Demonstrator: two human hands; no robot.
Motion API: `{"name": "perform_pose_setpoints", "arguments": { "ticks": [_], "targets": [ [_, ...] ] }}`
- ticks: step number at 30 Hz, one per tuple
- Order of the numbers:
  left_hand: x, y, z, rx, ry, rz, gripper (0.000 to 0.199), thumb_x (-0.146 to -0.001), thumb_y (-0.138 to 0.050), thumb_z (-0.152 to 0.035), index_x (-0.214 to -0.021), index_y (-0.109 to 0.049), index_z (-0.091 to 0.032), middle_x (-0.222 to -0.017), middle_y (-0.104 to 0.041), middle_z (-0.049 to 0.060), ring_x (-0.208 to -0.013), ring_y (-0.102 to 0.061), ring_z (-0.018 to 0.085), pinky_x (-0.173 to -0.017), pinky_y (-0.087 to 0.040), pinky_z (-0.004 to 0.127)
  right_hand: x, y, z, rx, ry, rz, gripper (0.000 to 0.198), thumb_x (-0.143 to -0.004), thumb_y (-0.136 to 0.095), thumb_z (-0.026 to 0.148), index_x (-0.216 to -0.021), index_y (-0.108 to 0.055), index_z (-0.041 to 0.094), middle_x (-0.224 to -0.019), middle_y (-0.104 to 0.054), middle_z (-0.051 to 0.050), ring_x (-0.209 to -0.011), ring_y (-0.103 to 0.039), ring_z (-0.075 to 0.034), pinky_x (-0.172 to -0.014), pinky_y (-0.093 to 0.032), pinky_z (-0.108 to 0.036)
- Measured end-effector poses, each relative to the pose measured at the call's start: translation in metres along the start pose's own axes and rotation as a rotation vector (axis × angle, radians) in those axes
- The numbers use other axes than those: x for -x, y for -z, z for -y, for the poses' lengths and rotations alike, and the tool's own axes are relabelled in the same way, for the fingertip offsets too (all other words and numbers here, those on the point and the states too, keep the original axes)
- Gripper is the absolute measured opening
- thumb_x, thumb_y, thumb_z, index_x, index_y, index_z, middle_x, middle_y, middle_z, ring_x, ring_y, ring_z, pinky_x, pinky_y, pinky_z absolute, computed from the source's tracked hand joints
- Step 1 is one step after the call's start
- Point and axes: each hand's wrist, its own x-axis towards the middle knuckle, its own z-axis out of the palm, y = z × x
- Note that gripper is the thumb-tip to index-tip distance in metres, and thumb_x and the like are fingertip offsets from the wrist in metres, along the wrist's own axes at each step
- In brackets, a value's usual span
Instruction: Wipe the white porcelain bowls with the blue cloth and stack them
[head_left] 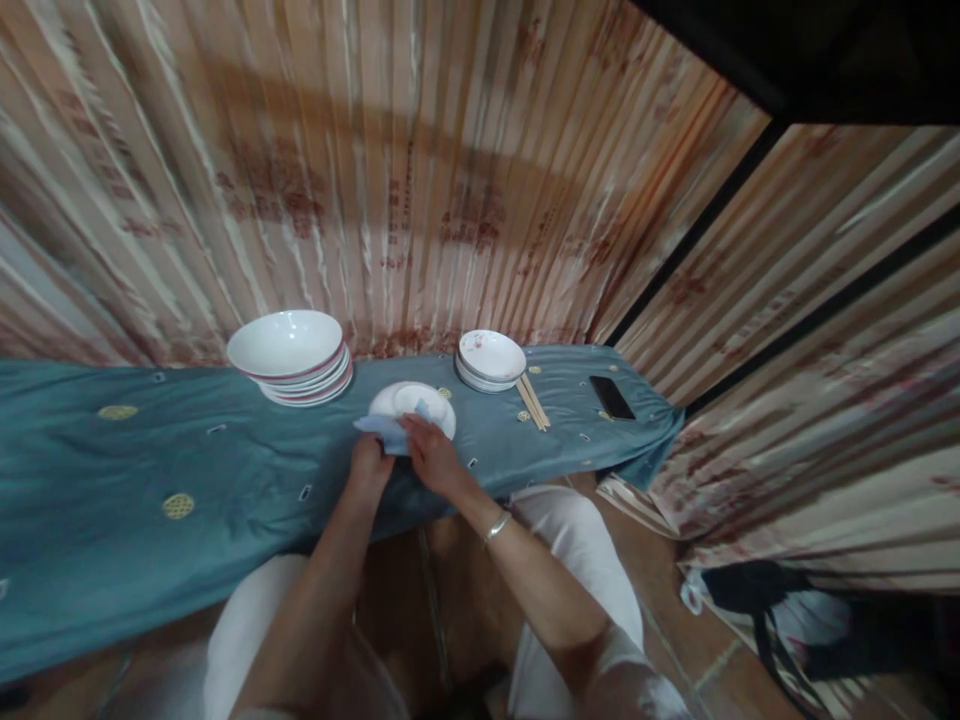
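A white plate [445, 412] lies on the teal cloth-covered bench in front of me, with a smaller round white shape in its middle that could be a dish or the plate's own well. Over its near left part is a light blue cloth [386, 432]. At the cloth's near edge, my left hand [371, 462] is closed on it, its fingers partly hidden. My right hand [433, 452] presses the right end of the cloth against the plate, fingers bent; a silver bangle is on that wrist.
Left of the plate stands a stack of white bowls and plates [289, 345] with red rims. Behind to the right are stacked smaller bowls [491, 357], wooden chopsticks [533, 402] and a black phone [612, 398]. A patterned curtain [420, 200] hangs behind the bench [247, 490].
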Motion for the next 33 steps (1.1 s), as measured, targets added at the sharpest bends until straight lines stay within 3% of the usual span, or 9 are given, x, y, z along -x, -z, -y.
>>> {"name": "perform_pose_setpoints", "arguments": {
  "ticks": [4, 6, 9, 13, 16, 24, 29, 31, 33],
  "targets": [
    [0.007, -0.009, -0.001, -0.012, -0.028, 0.054, 0.012, -0.078, -0.055, -0.010, -0.075, -0.062, -0.019, -0.063, -0.064, -0.002, -0.058, -0.061, 0.012, -0.060, -0.052, 0.020, 0.008, 0.017, -0.002, -0.190, -0.156, -0.218, 0.044, -0.090, -0.038, 0.014, -0.129, -0.058, 0.015, -0.128, -0.064, -0.011, -0.121, -0.058, -0.020, -0.105, -0.044, -0.036],
    [0.011, -0.015, -0.003, -0.024, -0.040, 0.070, 0.008, -0.079, -0.057, -0.013, -0.074, -0.061, -0.018, -0.065, -0.065, -0.001, -0.061, -0.062, 0.013, -0.062, -0.051, 0.021, 0.014, 0.030, -0.002, -0.219, -0.260, -0.245, 0.044, -0.089, -0.037, 0.015, -0.127, -0.060, 0.015, -0.115, -0.071, -0.008, -0.106, -0.066, -0.019, -0.095, -0.050, -0.033],
    [0.018, -0.024, -0.004, -0.040, -0.042, 0.083, 0.004, -0.077, -0.064, -0.019, -0.076, -0.060, -0.017, -0.064, -0.066, -0.001, -0.057, -0.060, 0.013, -0.057, -0.049, 0.023, 0.023, 0.045, 0.002, -0.113, -0.391, -0.153, 0.043, -0.088, -0.042, 0.018, -0.127, -0.060, 0.015, -0.102, -0.075, -0.006, -0.090, -0.070, -0.019, -0.084, -0.052, -0.030],
    [0.033, -0.033, -0.003, -0.070, -0.033, 0.168, 0.024, -0.065, -0.078, -0.026, -0.076, -0.060, -0.014, -0.065, -0.066, 0.001, -0.055, -0.060, 0.014, -0.055, -0.047, 0.024, 0.035, 0.052, 0.007, 0.223, -0.445, -0.024, 0.063, -0.085, -0.058, 0.035, -0.141, -0.044, 0.011, -0.116, -0.070, -0.014, -0.103, -0.067, -0.026, -0.087, -0.050, -0.035],
    [0.046, -0.041, 0.002, -0.110, -0.053, 0.222, 0.030, -0.059, -0.082, -0.030, -0.069, -0.058, -0.015, -0.061, -0.064, 0.000, -0.055, -0.059, 0.014, -0.054, -0.045, 0.024, 0.038, 0.053, 0.006, 0.412, -0.458, 0.043, 0.077, -0.085, -0.060, 0.045, -0.146, -0.034, 0.006, -0.114, -0.068, -0.019, -0.107, -0.064, -0.030, -0.085, -0.051, -0.037],
    [0.073, -0.056, 0.026, -0.238, -0.162, 0.342, 0.022, -0.063, -0.078, -0.025, -0.078, -0.063, -0.018, -0.070, -0.063, -0.001, -0.067, -0.060, 0.014, -0.060, -0.048, 0.023, 0.045, 0.063, -0.014, 0.549, -0.515, -0.003, 0.053, -0.085, -0.061, 0.024, -0.134, -0.047, 0.008, -0.106, -0.070, -0.017, -0.101, -0.065, -0.027, -0.084, -0.050, -0.033],
    [0.082, -0.076, 0.040, -0.437, -0.237, 0.376, 0.014, -0.068, -0.075, -0.015, -0.071, -0.062, -0.021, -0.067, -0.061, 0.000, -0.072, -0.062, 0.018, -0.066, -0.049, 0.026, 0.058, 0.065, -0.025, 0.316, -0.580, -0.134, 0.038, -0.081, -0.059, 0.014, -0.119, -0.058, 0.008, -0.096, -0.071, -0.017, -0.092, -0.068, -0.026, -0.079, -0.049, -0.031],
    [0.089, -0.086, 0.045, -0.495, -0.271, 0.416, 0.013, -0.069, -0.073, -0.011, -0.071, -0.064, -0.021, -0.074, -0.065, 0.002, -0.080, -0.063, 0.020, -0.074, -0.050, 0.027, 0.061, 0.065, -0.032, -0.002, -0.633, -0.282, 0.026, -0.080, -0.058, 0.016, -0.105, -0.064, 0.011, -0.083, -0.072, -0.014, -0.082, -0.068, -0.023, -0.073, -0.048, -0.029],
    [0.097, -0.094, 0.048, -0.541, -0.276, 0.488, 0.018, -0.070, -0.070, -0.007, -0.081, -0.069, -0.021, -0.092, -0.070, 0.005, -0.094, -0.064, 0.021, -0.086, -0.049, 0.030, 0.063, 0.063, -0.040, -0.366, -0.696, -0.416, 0.009, -0.078, -0.058, 0.022, -0.079, -0.066, 0.016, -0.063, -0.066, -0.006, -0.069, -0.064, -0.020, -0.064, -0.046, -0.027]
  ]
}}
